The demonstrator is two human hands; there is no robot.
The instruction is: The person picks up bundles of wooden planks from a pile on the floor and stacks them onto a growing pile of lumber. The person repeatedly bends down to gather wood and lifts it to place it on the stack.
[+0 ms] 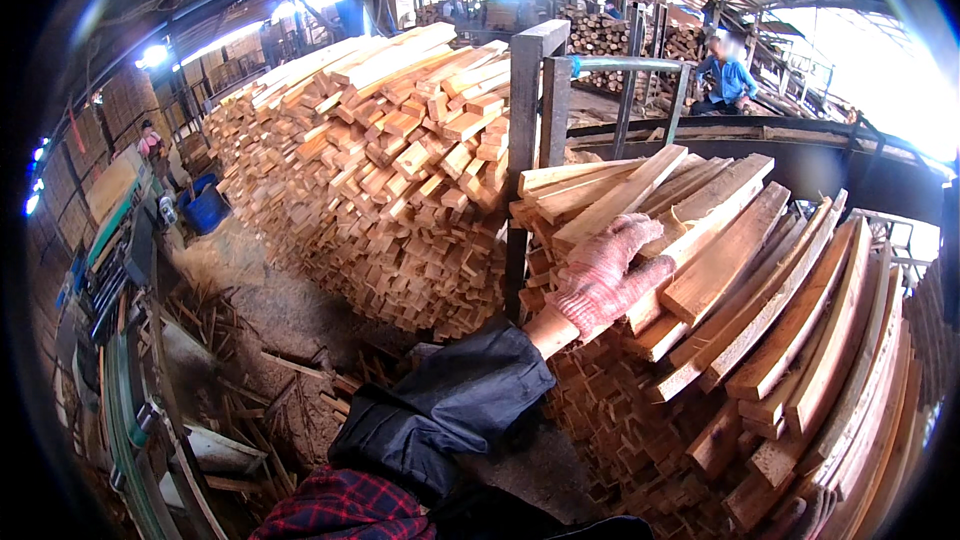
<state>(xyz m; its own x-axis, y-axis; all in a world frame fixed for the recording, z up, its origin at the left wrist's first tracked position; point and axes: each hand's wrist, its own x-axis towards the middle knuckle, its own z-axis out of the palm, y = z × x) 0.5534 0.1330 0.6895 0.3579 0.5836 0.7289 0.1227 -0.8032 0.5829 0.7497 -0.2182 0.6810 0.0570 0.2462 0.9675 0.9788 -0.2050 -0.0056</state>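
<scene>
My left hand [612, 275], in a pinkish striped work glove, reaches over the near ends of the sawn wooden planks [725, 265] stacked on my right. Its fingers and thumb are spread apart against the top planks, and I see no plank closed in its grip. A dark sleeve cover [450, 400] wraps that forearm. At the bottom right edge, a bit of striped glove [818, 512], apparently my right hand, shows beside the lower planks. Most of it is cut off and its grip is hidden.
Left of a dark metal post frame [530, 130] rises a large stack of sawn wood [380, 160]. Machinery with a green edge [120, 410] stands far left, near a blue bin [203, 205]. Scraps litter the floor. A person in blue [725, 80] sits beyond; another [153, 145] is left.
</scene>
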